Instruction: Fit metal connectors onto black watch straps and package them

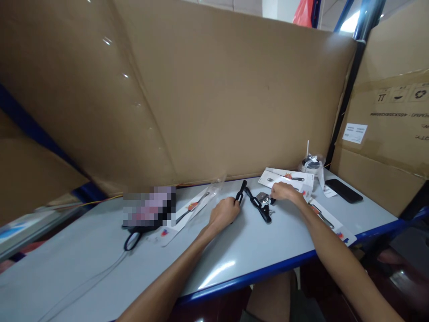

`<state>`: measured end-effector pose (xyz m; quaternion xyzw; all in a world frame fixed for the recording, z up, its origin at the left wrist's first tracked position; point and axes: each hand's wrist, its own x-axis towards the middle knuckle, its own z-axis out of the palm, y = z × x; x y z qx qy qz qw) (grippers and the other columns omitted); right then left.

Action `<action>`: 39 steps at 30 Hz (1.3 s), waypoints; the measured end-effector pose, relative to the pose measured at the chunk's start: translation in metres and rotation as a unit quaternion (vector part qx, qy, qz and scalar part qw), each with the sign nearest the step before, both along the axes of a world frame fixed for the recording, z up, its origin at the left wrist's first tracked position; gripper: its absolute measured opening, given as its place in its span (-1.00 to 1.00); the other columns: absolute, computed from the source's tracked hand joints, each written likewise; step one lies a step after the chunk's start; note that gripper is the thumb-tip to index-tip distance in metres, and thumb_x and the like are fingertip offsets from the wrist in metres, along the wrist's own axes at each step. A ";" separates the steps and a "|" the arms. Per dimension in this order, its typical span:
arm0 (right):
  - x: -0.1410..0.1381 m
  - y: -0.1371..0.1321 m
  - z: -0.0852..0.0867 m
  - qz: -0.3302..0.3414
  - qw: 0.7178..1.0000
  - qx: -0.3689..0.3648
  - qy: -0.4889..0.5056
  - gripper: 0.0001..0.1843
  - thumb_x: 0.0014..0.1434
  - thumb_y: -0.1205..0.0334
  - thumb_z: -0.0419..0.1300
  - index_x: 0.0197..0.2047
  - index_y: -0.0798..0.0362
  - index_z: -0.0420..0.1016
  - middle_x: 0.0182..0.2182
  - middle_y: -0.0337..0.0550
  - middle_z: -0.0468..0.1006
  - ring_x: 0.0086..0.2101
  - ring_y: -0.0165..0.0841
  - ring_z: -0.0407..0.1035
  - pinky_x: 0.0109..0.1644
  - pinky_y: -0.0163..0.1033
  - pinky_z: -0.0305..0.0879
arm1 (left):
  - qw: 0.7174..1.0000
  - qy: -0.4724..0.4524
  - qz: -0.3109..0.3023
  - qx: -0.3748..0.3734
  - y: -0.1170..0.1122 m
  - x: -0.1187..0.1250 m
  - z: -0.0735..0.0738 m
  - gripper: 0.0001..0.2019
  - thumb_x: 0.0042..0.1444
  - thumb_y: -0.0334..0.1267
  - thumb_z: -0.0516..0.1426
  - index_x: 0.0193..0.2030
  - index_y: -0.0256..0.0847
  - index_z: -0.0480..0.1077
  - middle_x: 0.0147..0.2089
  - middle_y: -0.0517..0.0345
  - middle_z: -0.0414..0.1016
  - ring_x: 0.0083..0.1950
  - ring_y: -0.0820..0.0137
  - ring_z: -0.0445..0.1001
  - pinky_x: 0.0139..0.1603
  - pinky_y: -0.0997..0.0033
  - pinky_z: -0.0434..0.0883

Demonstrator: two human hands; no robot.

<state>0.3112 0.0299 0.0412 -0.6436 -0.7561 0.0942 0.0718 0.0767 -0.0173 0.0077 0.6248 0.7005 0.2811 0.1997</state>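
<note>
With the left hand [224, 213] gripping the black tool [254, 201] and the right hand [283, 191] pinching its metal end, a slip could nip fingers.

Head camera looks forward and down, close over the table [234, 255].

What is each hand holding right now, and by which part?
The left hand grips one black handle of the black tool near its end. The right hand rests at the tool's metal head; whether it grips it cannot be told.
</note>
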 end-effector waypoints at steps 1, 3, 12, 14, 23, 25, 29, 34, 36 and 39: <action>-0.003 -0.002 0.001 -0.003 1.000 0.011 -0.009 -0.90 0.11 0.33 0.31 -0.30 0.15 0.66 -0.24 0.19 0.68 -0.23 -0.11 0.57 -0.23 -0.24 0.30 | 0.999 0.037 -0.006 -0.005 -0.001 0.001 0.000 -0.80 0.13 -0.20 0.15 -0.49 -0.17 0.35 -0.24 -0.26 0.59 -0.07 -0.06 0.56 -0.22 0.29 0.26; -0.009 -0.008 0.004 -0.010 0.999 0.045 -0.020 -0.77 0.23 0.30 0.21 -0.12 0.19 0.65 -0.07 0.29 0.63 -0.08 -0.04 0.55 -0.12 -0.17 0.32 | 0.992 0.121 -0.020 -0.022 -0.003 0.002 0.000 -0.79 0.23 -0.19 0.05 -0.34 -0.20 0.42 -0.09 -0.34 0.61 -0.01 -0.08 0.57 -0.17 0.23 0.32; -0.059 -0.039 -0.008 0.152 0.982 0.080 -0.077 -0.73 0.28 0.18 0.17 -0.09 0.11 0.63 -0.08 0.13 0.65 -0.05 -0.08 0.54 -0.08 -0.19 0.34 | 0.983 0.178 -0.027 -0.039 -0.002 0.002 0.002 -0.68 0.29 -0.28 -0.02 0.13 -0.25 0.36 0.05 -0.25 0.60 0.07 0.07 0.57 -0.11 0.26 0.36; -0.067 -0.042 -0.014 0.138 0.983 0.093 -0.079 -0.73 0.30 0.25 0.11 -0.08 0.13 0.62 -0.08 0.15 0.65 -0.06 -0.09 0.55 -0.07 -0.19 0.33 | 0.986 0.160 -0.036 -0.039 -0.001 0.002 0.000 -0.67 0.27 -0.30 0.01 0.12 -0.23 0.39 0.02 -0.19 0.62 0.05 0.11 0.58 -0.12 0.29 0.35; -0.072 -0.035 -0.021 0.112 0.990 0.091 -0.010 -0.70 0.34 0.21 0.10 -0.09 0.08 0.65 -0.13 0.10 0.68 -0.09 -0.14 0.56 -0.13 -0.22 0.31 | 0.989 0.118 -0.087 -0.015 -0.001 0.009 -0.002 -0.61 0.23 -0.34 0.06 0.18 -0.23 0.43 -0.08 -0.07 0.65 0.01 0.13 0.58 -0.13 0.30 0.34; -0.065 -0.029 -0.017 0.103 0.989 0.106 0.027 -0.69 0.35 0.25 0.07 -0.13 0.03 0.67 -0.15 0.02 0.69 -0.10 -0.18 0.56 -0.13 -0.25 0.30 | 0.990 0.106 -0.089 0.001 -0.001 0.009 -0.002 -0.58 0.23 -0.38 0.05 0.23 -0.25 0.40 -0.07 -0.06 0.65 0.04 0.13 0.57 -0.08 0.29 0.35; -0.041 -0.012 -0.002 0.003 0.975 0.195 0.108 -0.67 0.36 0.27 0.05 -0.11 -0.01 0.67 -0.14 -0.07 0.70 -0.09 -0.22 0.55 -0.09 -0.26 0.28 | 0.991 0.095 -0.081 0.048 -0.003 0.009 -0.005 -0.50 0.26 -0.39 -0.01 0.34 -0.30 0.27 0.00 -0.13 0.60 0.07 0.11 0.53 -0.02 0.21 0.37; -0.013 0.002 0.010 -0.081 0.941 0.273 0.184 -0.66 0.41 0.20 0.04 -0.05 0.01 0.66 -0.15 -0.08 0.71 -0.13 -0.24 0.55 -0.08 -0.27 0.26 | 0.982 0.091 -0.097 0.132 -0.005 0.010 -0.009 -0.56 0.27 -0.39 -0.04 0.27 -0.29 0.33 0.00 -0.13 0.53 -0.05 0.16 0.52 -0.05 0.21 0.38; -0.010 0.004 0.008 -0.085 0.938 0.281 0.186 -0.66 0.42 0.19 0.03 -0.06 0.02 0.66 -0.17 -0.07 0.71 -0.15 -0.25 0.54 -0.11 -0.29 0.23 | 0.975 0.079 -0.117 0.172 -0.005 0.009 -0.010 -0.59 0.25 -0.43 -0.05 0.20 -0.28 0.37 -0.06 -0.09 0.52 -0.08 0.19 0.50 -0.07 0.24 0.37; -0.014 0.005 0.000 -0.067 0.944 0.283 0.158 -0.63 0.44 0.16 0.02 -0.18 0.04 0.66 -0.24 -0.05 0.70 -0.23 -0.27 0.52 -0.19 -0.29 0.16 | 0.961 0.046 -0.154 0.226 -0.004 0.008 -0.012 -0.61 0.16 -0.51 -0.06 0.05 -0.24 0.44 -0.15 -0.02 0.52 -0.13 0.24 0.48 -0.10 0.29 0.35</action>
